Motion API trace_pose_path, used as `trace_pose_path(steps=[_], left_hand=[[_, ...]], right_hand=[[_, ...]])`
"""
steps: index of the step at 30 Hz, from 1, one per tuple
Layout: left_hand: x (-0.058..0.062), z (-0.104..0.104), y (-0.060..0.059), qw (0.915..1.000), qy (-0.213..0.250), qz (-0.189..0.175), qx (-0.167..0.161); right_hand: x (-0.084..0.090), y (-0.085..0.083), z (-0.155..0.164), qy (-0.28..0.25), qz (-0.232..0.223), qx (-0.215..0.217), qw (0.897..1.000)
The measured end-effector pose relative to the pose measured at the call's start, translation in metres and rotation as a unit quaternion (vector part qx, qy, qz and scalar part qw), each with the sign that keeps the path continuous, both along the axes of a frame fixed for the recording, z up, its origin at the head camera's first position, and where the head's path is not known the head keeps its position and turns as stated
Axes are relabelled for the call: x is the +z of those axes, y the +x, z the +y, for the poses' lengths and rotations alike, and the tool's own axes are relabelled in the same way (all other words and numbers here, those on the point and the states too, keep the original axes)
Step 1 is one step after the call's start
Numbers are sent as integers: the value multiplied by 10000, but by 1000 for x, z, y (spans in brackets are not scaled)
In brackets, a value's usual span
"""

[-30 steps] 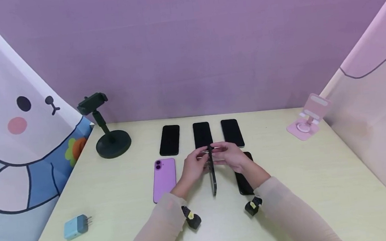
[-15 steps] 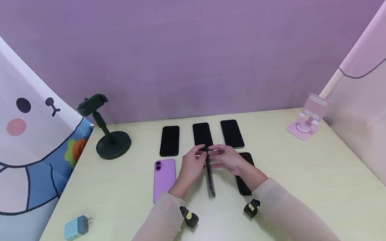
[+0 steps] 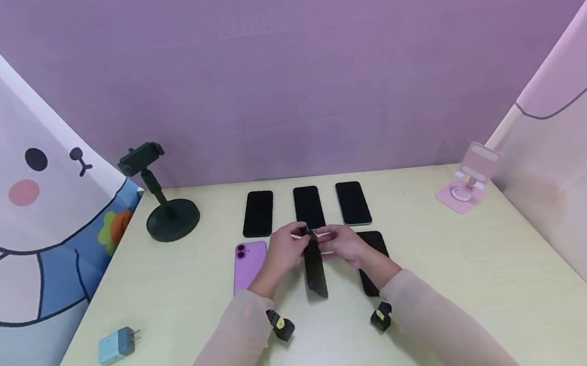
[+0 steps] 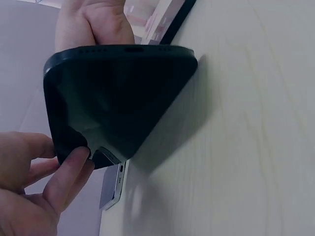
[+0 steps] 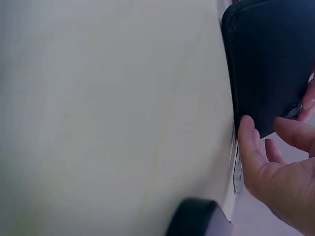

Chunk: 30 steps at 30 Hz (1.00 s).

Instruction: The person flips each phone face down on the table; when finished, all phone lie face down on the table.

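My left hand (image 3: 282, 252) pinches a dark phone (image 3: 315, 269) by its far end, thumb on the glossy screen side, as the left wrist view shows. Tilted on its long edge, the phone stands close over the table, port end towards me. My right hand (image 3: 349, 245) is at its other side, fingers extended; in the right wrist view a fingertip (image 5: 246, 120) meets the back's edge near the camera lens (image 5: 294, 110). Left of the hands lies a purple phone (image 3: 249, 264), back up. A black phone (image 3: 373, 246) lies partly hidden under my right forearm.
Black phones lie in a row behind: left (image 3: 258, 213), middle (image 3: 308, 205) and right (image 3: 353, 201). A black phone stand (image 3: 172, 218) is at the back left, a pink folding stand (image 3: 466, 184) at the back right. A blue charger plug (image 3: 115, 345) lies front left.
The held phone has gone from nearly edge-on to tilted, showing more of a broad face. Both hands have shifted slightly left with it. The other phones stay put.
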<state>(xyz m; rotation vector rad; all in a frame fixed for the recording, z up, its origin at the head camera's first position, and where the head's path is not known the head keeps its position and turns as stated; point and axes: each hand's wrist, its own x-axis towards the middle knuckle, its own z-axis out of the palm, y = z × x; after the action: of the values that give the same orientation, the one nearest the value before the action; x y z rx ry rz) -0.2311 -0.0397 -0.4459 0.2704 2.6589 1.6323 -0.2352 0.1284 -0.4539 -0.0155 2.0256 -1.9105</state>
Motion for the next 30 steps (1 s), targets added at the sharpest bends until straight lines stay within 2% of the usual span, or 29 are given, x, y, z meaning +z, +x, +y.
trace_pose_path(steps=[7,19,23,30], left_hand=[[-7,-7,-2,9991,-397,-52,111],[-18,-12,-3,9929,-1171,-112,188],[-20,-12,-4,9910,-1327,-86,144],[-21,-12,-6,9896,-1435,-37,-23]], right_hand=[[2,-4,-6,656,-96,-207,9976],[2,-6,-11,1662,215,-301,9854],[3,-6,-13,2070,275,-277,9776],[5,-6,-12,2393,271,-254,9702]])
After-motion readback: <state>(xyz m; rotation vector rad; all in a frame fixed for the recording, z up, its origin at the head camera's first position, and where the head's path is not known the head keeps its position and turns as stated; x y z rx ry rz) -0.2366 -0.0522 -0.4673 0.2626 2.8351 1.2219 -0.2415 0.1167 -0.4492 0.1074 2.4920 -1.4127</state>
